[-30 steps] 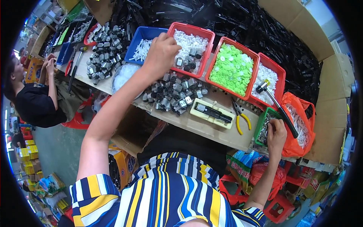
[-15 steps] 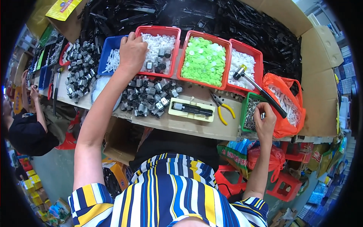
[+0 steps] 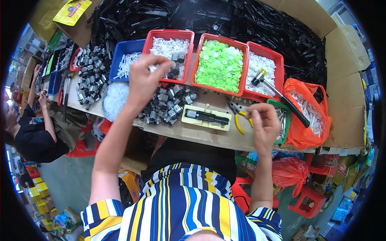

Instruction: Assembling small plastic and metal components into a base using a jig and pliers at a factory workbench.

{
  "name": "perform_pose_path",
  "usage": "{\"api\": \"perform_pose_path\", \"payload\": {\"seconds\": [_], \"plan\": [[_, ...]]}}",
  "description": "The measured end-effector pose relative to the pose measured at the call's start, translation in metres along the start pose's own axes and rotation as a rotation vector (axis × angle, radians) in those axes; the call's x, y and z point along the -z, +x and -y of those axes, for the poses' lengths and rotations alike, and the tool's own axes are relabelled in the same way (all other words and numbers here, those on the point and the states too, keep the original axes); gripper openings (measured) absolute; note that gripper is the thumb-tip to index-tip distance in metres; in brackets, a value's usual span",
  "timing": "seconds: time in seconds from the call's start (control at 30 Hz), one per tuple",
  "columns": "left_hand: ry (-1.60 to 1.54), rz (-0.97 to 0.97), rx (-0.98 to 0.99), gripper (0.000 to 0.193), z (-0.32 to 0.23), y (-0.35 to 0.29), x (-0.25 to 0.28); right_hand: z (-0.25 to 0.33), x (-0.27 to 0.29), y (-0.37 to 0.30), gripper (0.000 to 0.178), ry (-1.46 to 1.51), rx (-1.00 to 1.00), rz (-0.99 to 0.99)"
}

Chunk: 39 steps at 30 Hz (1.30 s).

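**Head cam: super wide fisheye, aimed down at the bench**

So this was the left fisheye of a head-worn pair, sitting above the shirt (image 3: 173, 201) and tipped down and forward over the bench (image 3: 223, 138). Pretty close in: the shirt filled the bottom edge, the forearms (image 3: 114, 146) came up from there, and the left hand (image 3: 145, 82) and right hand (image 3: 265, 126) landed around mid-height. It also caught floor (image 3: 68, 176) and a co-worker (image 3: 32, 134) off left, cardboard (image 3: 348, 88) on the right and black parts (image 3: 161, 20) up top. The bench edge bowed, corners went black. Upright, not mirrored, so left was the wearer's left.
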State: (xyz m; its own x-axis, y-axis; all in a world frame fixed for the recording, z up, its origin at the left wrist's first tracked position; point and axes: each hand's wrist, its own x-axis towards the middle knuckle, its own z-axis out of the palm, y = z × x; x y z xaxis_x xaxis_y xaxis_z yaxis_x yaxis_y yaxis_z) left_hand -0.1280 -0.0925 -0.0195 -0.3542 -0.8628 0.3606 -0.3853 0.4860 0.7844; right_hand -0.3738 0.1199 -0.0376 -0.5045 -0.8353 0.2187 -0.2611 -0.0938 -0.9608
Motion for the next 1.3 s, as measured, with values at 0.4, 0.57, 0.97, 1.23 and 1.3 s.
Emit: {"api": "perform_pose_path", "payload": {"seconds": [0.4, 0.57, 0.97, 1.23, 1.3], "plan": [[-1.417, 0.306, 0.881, 0.015, -0.027, -0.110, -0.037, 0.017, -0.090, -0.005, 0.005, 0.171, 0.163, 0.251], [-1.403, 0.322, 0.924, 0.017, -0.024, -0.113, -0.038, 0.016, -0.090, -0.006, 0.005, 0.135, 0.150, 0.277], [-1.468, 0.348, 1.015, 0.016, -0.031, -0.118, -0.048, 0.016, -0.076, -0.006, 0.006, 0.067, 0.190, 0.310], [-1.475, 0.260, 1.066, 0.015, -0.037, -0.122, -0.056, 0.013, -0.068, -0.014, 0.015, -0.093, 0.220, 0.196], [-1.456, 0.244, 1.056, 0.015, -0.038, -0.125, -0.058, 0.010, -0.068, -0.016, 0.018, -0.173, 0.295, 0.154]]}}
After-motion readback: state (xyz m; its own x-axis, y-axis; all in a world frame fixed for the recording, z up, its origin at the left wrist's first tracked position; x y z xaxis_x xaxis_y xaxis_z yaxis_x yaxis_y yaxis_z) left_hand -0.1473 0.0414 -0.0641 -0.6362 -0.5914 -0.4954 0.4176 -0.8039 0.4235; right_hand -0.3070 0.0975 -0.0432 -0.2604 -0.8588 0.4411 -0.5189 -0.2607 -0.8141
